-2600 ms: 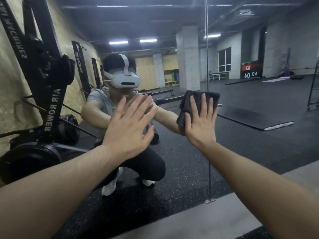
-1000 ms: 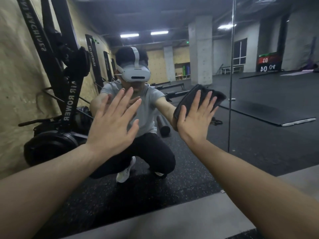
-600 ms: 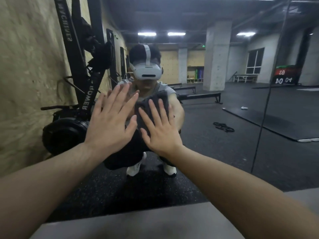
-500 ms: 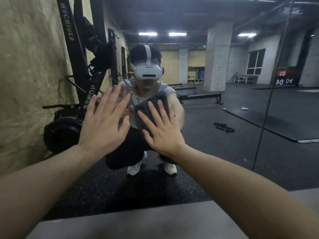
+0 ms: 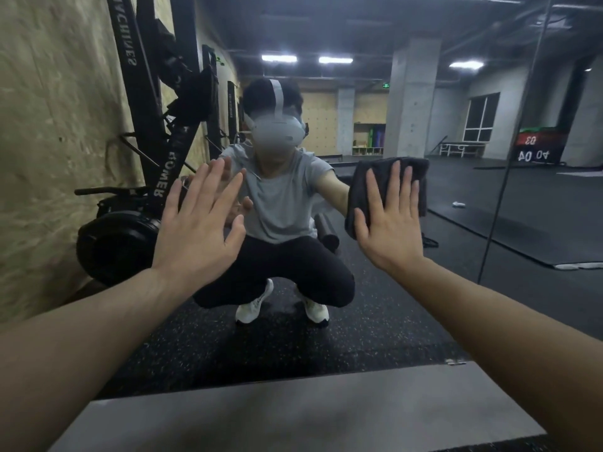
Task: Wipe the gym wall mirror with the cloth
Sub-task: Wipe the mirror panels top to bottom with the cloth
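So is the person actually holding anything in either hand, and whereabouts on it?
The right hand presses a dark cloth flat against the mirror, palm on its lower middle, fingers straight. The left hand holds nothing.

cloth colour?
Dark grey, near charcoal; the cloth sits under the right hand on the mirror, head view.

mirror (image 5: pixel 456 207), dark cloth (image 5: pixel 380 179) pressed flat

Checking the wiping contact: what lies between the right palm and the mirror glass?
The folded dark cloth, pressed flat under the right hand against the mirror, in the head view.
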Available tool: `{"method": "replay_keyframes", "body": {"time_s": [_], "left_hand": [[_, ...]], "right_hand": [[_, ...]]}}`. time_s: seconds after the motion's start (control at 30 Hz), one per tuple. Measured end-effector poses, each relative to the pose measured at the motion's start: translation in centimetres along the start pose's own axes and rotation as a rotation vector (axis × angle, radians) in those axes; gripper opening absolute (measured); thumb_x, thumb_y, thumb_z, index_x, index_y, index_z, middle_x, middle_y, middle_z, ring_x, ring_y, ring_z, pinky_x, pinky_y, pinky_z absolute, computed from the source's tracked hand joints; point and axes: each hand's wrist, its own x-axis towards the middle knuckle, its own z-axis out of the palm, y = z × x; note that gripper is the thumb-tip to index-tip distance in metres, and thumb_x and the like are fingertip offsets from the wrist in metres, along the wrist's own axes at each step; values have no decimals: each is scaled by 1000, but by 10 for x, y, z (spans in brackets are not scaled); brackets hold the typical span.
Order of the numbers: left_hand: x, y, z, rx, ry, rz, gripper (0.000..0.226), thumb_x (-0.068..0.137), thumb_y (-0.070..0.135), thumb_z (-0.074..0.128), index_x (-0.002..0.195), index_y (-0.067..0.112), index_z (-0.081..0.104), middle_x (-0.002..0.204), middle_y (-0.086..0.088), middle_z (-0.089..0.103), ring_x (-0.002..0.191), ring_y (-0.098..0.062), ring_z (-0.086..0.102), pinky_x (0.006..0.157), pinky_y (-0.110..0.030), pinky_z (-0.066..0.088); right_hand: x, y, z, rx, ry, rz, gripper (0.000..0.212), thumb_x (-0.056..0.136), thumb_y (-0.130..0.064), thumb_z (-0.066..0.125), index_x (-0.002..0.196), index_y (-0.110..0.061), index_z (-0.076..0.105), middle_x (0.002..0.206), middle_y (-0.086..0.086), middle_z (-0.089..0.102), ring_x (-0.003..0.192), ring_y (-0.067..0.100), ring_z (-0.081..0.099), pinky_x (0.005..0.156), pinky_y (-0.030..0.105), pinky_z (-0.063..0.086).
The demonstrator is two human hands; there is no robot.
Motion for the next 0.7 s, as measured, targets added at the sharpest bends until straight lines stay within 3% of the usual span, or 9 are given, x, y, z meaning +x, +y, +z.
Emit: {"method": "replay_keyframes", "body": {"time_s": [0.13,0.4,0.57,0.7], "left_hand": [[-9,-19,3,10,-11,-38,71,98,47,27,164,24,20,173,-3,6,159,-18,4,128,-51,11],[-32,-61,9,-49,-47,-144,72,98,45,29,164,19,17,173,-5,5,159,-21,3,128,-48,11],[-51,-64,19,-76,-119,-154,71,100,44,26,165,20,11,173,-3,-2,159,-18,-6,129,-42,2],[-61,-54,29,-88,-144,-130,71,99,45,23,164,21,10,173,-2,-5,158,-18,-9,128,-41,-1]], "right_hand": [[16,-45,11,82,79,18,65,104,-40,38,163,-18,24,167,30,8,153,55,2,125,60,-4],[28,-163,26,65,93,-486,63,101,-42,45,161,-28,33,168,17,22,155,45,11,126,60,2],[-21,-171,52,-25,-11,-833,65,100,-42,48,162,-30,31,169,11,23,156,39,12,128,54,-1],[-62,-152,64,-69,-124,-961,62,101,-41,46,161,-32,33,171,6,20,157,34,10,129,50,-2]]}}
